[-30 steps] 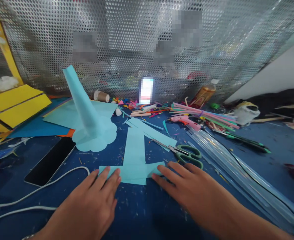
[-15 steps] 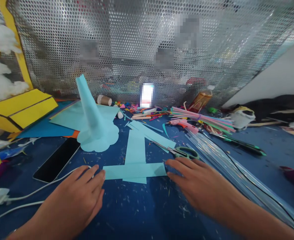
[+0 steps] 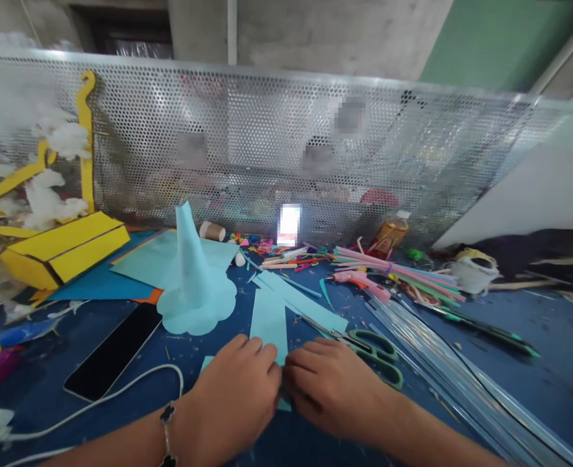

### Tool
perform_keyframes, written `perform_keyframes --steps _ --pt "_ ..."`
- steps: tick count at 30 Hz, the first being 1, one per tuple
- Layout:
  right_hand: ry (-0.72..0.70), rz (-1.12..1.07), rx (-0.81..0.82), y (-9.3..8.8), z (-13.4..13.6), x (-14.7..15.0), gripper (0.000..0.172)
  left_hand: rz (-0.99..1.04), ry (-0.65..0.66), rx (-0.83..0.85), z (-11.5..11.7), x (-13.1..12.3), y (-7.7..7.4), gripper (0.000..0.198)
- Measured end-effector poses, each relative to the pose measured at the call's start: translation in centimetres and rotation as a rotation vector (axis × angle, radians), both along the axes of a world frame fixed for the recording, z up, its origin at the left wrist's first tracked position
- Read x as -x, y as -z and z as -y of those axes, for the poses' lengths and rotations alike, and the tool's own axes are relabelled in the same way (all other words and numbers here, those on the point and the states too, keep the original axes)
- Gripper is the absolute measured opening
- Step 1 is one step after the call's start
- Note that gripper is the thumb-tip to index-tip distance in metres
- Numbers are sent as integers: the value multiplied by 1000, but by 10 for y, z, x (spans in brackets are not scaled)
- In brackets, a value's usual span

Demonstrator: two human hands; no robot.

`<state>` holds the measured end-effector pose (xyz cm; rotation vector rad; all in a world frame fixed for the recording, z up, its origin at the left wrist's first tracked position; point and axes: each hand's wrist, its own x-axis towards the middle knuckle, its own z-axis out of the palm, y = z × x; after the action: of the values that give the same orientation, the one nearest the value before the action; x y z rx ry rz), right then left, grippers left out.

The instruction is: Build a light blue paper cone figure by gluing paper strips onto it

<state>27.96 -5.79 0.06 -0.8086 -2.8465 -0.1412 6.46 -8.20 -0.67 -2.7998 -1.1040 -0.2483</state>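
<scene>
My left hand (image 3: pixel 235 392) and my right hand (image 3: pixel 325 386) meet over a light blue paper strip, their fingers curled and closed on its middle. Only a corner of that paper strip (image 3: pixel 207 361) shows at the left hand's far side; the fingers cover most of the rest. Under it, another light blue strip (image 3: pixel 268 321) runs away from me. A third strip (image 3: pixel 305 305) lies slanted to the right. Green-handled scissors (image 3: pixel 371 350) rest just beyond my right hand. A light blue paper cone on a scalloped base (image 3: pixel 193 279) stands to the left.
A black phone (image 3: pixel 115 350) and a white cable (image 3: pixel 135 376) lie at left, near a yellow paper box (image 3: pixel 67 250). At right are a pink glue gun (image 3: pixel 364 283), pastel sticks (image 3: pixel 398 272) and long clear tubes (image 3: pixel 442 363). A perforated metal screen (image 3: pixel 267 123) borders the back.
Both hands have moved inward from the strip's two ends to its middle, and their fingers have curled in. The view has tilted up, showing the wall above the screen.
</scene>
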Motion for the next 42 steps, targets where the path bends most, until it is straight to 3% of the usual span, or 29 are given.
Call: perform_keyframes --steps 5,9,15,22,25,28,32,35,37,40,42 --pt "11 -230 -192 3 2 2 12 6 -23 -130 -2 5 2 12" --pt "-3 -255 -259 -1 7 9 14 76 -17 -170 -1 1 3 16" --pt "50 -259 -274 -2 12 16 11 161 34 -201 1 -1 8 16" --pt "70 -192 -238 -7 6 7 8 144 45 -127 -6 9 -2 16" --pt "69 -172 -239 -16 -3 -4 9 200 34 -153 -13 18 -8 22" --pt "70 -119 -292 -37 -17 -19 11 253 14 -182 -19 25 -11 30" --pt "282 -23 -346 -76 -31 -53 14 236 -44 -198 -23 31 -12 36" --pt "555 203 -133 -87 -27 -95 17 231 -66 -212 -22 32 -11 39" --pt "718 345 11 -78 -17 -125 21 237 -58 -221 -22 32 -10 40" --pt "792 415 131 -51 2 -159 10 247 -45 -223 -21 30 -9 40" --pt "828 440 178 -35 11 -169 12 249 -41 -218 -21 29 -8 40"
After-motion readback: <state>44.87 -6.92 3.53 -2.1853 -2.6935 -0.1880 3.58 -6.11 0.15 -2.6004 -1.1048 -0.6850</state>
